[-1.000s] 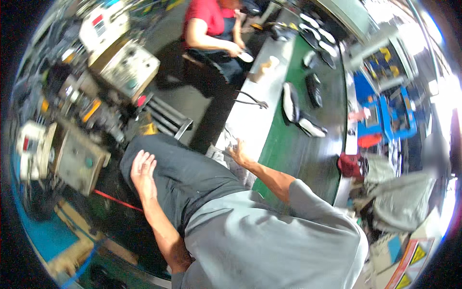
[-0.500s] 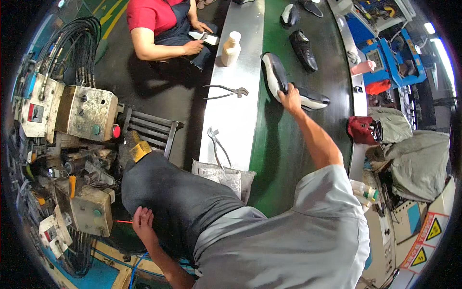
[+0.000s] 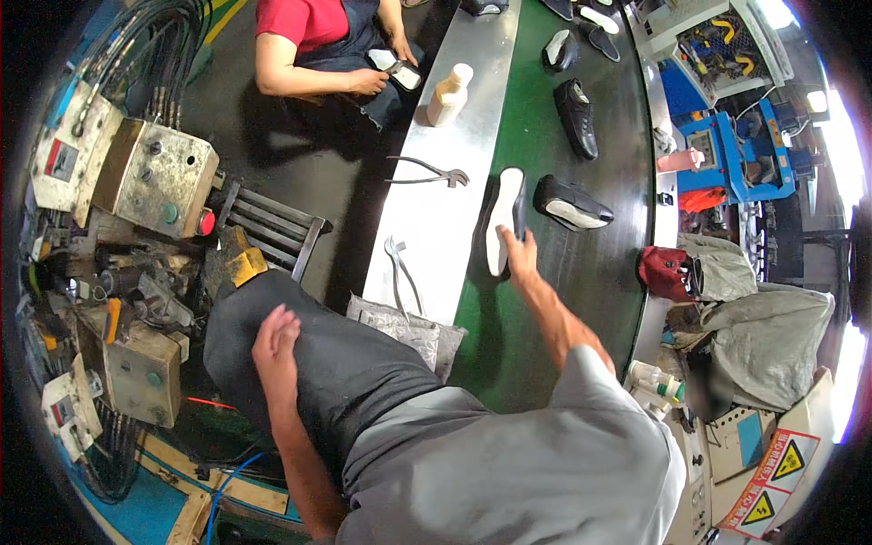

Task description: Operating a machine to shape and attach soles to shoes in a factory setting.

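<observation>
Over the green conveyor belt (image 3: 522, 127), my right hand (image 3: 520, 254) grips a black shoe (image 3: 506, 213), its white sole turned up toward the left. Just right of it another black shoe (image 3: 572, 202) lies on its side on the belt, part of its pale sole showing. My left hand (image 3: 277, 338) hangs in the air over my dark trousers, fingers loosely stretched, nothing in it. Two pairs of pincers lie on the metal ledge beside the belt: one pair (image 3: 436, 174) farther off, the other (image 3: 400, 272) nearer, with its handles on a grey patterned pad (image 3: 400, 329).
Farther along the belt are several black shoes (image 3: 576, 118). A cream bottle (image 3: 449, 95) stands on the metal ledge (image 3: 427, 213). Across it a co-worker in a red shirt (image 3: 304, 27) handles a shoe. Control boxes (image 3: 163, 177) and a slatted stool (image 3: 272, 227) are at left.
My right hand has brought the shoe nearer to me, away from the shoe beside it, which is now fully in sight. My left hand has risen and moved slightly right. The view has shifted.
</observation>
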A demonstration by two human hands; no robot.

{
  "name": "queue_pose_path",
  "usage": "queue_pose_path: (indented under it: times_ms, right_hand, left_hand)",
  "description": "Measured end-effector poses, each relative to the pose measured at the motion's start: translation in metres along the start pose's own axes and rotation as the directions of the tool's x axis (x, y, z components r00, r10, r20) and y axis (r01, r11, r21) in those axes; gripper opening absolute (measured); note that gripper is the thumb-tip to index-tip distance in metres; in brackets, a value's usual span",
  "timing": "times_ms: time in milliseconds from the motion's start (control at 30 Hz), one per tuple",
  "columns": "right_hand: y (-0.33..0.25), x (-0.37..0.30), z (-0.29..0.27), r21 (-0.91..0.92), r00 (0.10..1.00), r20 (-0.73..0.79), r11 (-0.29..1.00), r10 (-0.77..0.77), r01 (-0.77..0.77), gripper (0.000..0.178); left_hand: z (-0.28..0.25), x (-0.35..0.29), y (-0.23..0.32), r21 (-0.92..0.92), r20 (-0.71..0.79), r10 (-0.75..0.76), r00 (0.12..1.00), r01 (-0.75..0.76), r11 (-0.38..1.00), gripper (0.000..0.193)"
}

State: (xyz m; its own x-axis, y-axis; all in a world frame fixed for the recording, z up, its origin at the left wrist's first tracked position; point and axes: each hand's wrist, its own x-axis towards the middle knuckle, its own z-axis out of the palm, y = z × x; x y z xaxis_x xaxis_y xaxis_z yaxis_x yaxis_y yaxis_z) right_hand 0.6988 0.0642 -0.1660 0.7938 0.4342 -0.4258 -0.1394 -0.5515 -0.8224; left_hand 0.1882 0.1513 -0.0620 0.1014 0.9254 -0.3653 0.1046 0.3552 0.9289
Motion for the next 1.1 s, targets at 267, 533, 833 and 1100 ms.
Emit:
queue_pose_path:
  times_ms: [267, 533, 833, 1100]
  right_hand:
    - [-0.079, -0.230, 0.056, -0.100, 0.881, 0.465, 0.984, -0.084, 0.146, 0.095]
    - [-0.095, -0.333, 0.151, 0.023, 0.424, 0.883, 0.920, -0.203, 0.392, 0.101]
    - [-0.110, -0.370, 0.230, 0.317, -0.173, 0.938, 0.545, -0.299, 0.777, 0.094]
    - [-0.109, -0.390, 0.272, 0.351, -0.118, 0.910, 0.589, -0.397, 0.728, 0.081]
  left_hand:
    - [0.074, 0.040, 0.043, -0.151, 0.298, 0.060, 0.953, -0.015, 0.988, 0.072]
    - [-0.060, -0.001, 0.028, -0.100, -0.162, 0.366, 0.917, -0.384, 0.918, 0.057]
    - [-0.123, -0.087, 0.009, -0.001, -0.449, 0.202, 0.870, -0.227, 0.974, 0.041]
    - [-0.110, -0.079, 0.001, 0.010, -0.495, 0.267, 0.827, -0.302, 0.953, 0.036]
